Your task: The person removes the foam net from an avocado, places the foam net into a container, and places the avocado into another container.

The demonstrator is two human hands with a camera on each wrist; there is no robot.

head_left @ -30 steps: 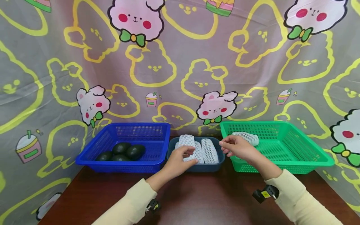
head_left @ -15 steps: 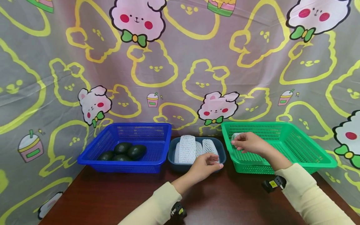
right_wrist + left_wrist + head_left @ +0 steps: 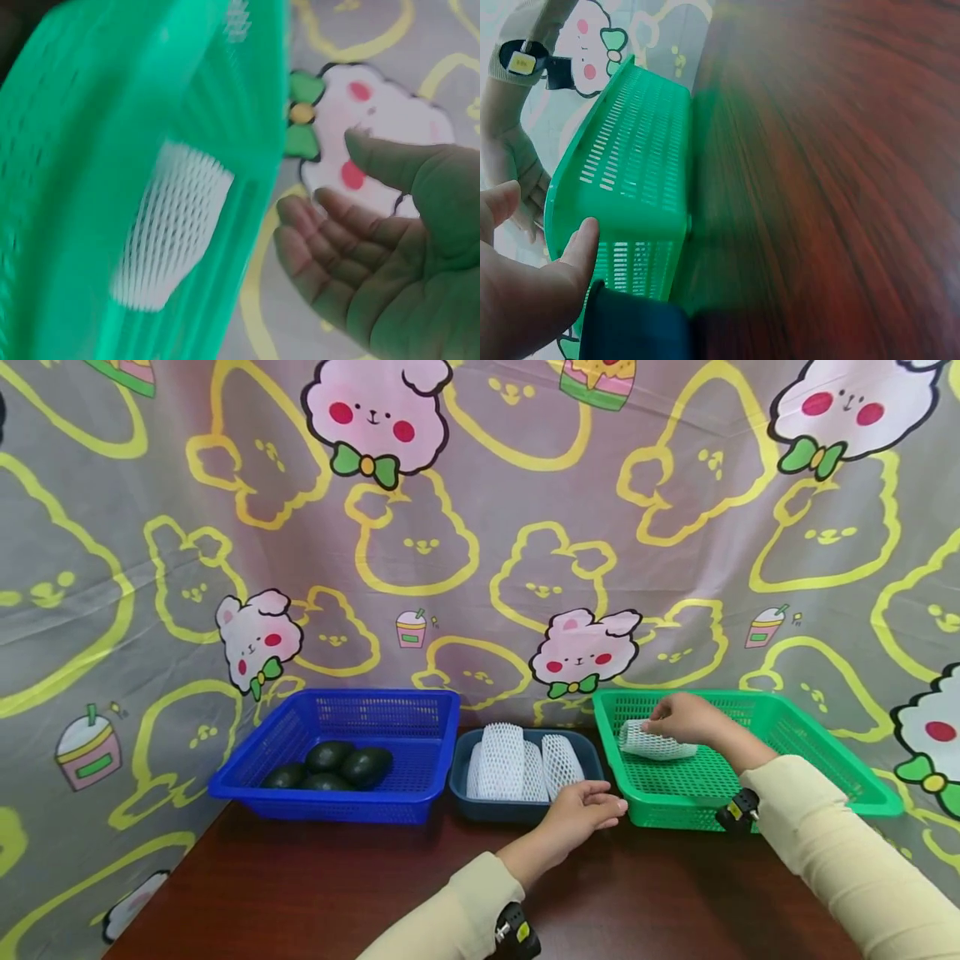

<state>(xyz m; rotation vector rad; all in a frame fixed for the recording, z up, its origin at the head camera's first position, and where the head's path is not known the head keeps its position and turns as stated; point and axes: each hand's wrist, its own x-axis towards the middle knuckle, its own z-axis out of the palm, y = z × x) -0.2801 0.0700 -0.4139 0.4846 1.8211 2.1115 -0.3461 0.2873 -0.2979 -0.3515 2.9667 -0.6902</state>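
Note:
My right hand [image 3: 688, 725] hovers over the left part of the green basket [image 3: 810, 777], above a white foam net sleeve [image 3: 647, 743] lying inside. The right wrist view shows that hand [image 3: 367, 255] with bent, relaxed fingers, apart from the sleeve [image 3: 176, 232] and holding nothing. Whether the sleeve has anything in it cannot be seen. My left hand [image 3: 572, 820] is by the front right corner of the dark blue tub [image 3: 495, 811], near the green basket. Its fingers hold nothing in the left wrist view, with thumb and a finger apart. Several foam net sleeves [image 3: 502, 762] stand in the tub.
To the left, a blue basket [image 3: 330, 810] contains several dark avocados [image 3: 366, 767]. All three containers line up on the brown wooden table [image 3: 390, 877], against a patterned curtain [image 3: 450, 510]. The tub sits between the two baskets.
My left hand has moved right, from over the tub's sleeves to its front right corner. My right hand has moved right and up over the green basket, leaving more of the sleeve there visible.

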